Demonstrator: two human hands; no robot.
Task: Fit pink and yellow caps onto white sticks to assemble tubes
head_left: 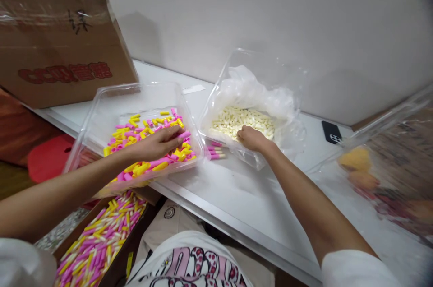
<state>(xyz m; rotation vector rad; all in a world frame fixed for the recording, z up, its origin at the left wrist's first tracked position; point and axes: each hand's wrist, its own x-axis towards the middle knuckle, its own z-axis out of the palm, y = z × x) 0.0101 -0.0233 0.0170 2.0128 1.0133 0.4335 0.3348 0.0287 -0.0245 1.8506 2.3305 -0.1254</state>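
My left hand (162,142) reaches into a clear plastic bin (179,97) of short pink and yellow plastic tubes (145,167). Its fingers are closed, with a pink tube (184,135) at the tips. Over in a second clear bin (250,54), my right hand (252,138) has its fingers pinched together at a heap of small cream-coloured pieces (233,118). What the pinch holds, if anything, is hidden. White plastic film (246,84) lines that bin. A few pink tubes with cream ends (215,154) lie on the table between the bins.
A cardboard box (61,48) stands at the back left. Below the white table (216,187), an open box holds many pink and yellow tubes with cream ends (98,242). At the right are a phone (331,132) and a plastic-wrapped package (389,165). A wall rises behind.
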